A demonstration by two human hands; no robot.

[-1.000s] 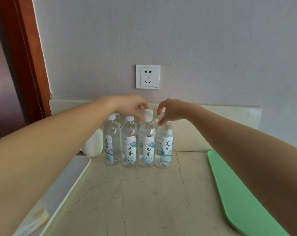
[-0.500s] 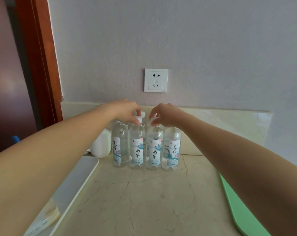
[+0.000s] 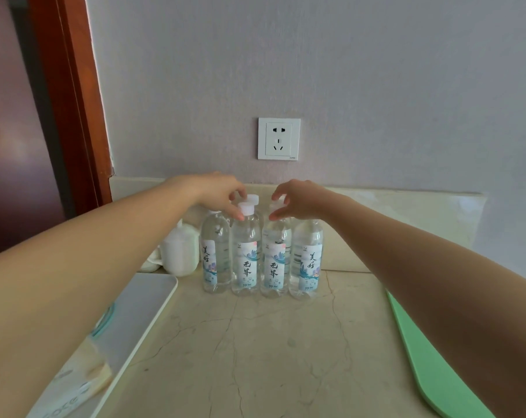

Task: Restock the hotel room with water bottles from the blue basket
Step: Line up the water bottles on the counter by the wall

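Pinching bottle tops with curled fingers: left hand on the second, right hand now shifted inward onto the third. Counter carries the bottles in a row at the far wall; restocking appears nearly complete.

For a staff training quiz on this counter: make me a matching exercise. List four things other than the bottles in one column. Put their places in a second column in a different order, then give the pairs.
Things
1. wall socket
2. green board
3. white tray
4. white pot

Places
A. at the right edge of the counter
B. on the wall above the water bottles
C. just left of the bottle row
D. at the counter's left edge, nearer the camera than the pot

Pairs: 1-B, 2-A, 3-D, 4-C
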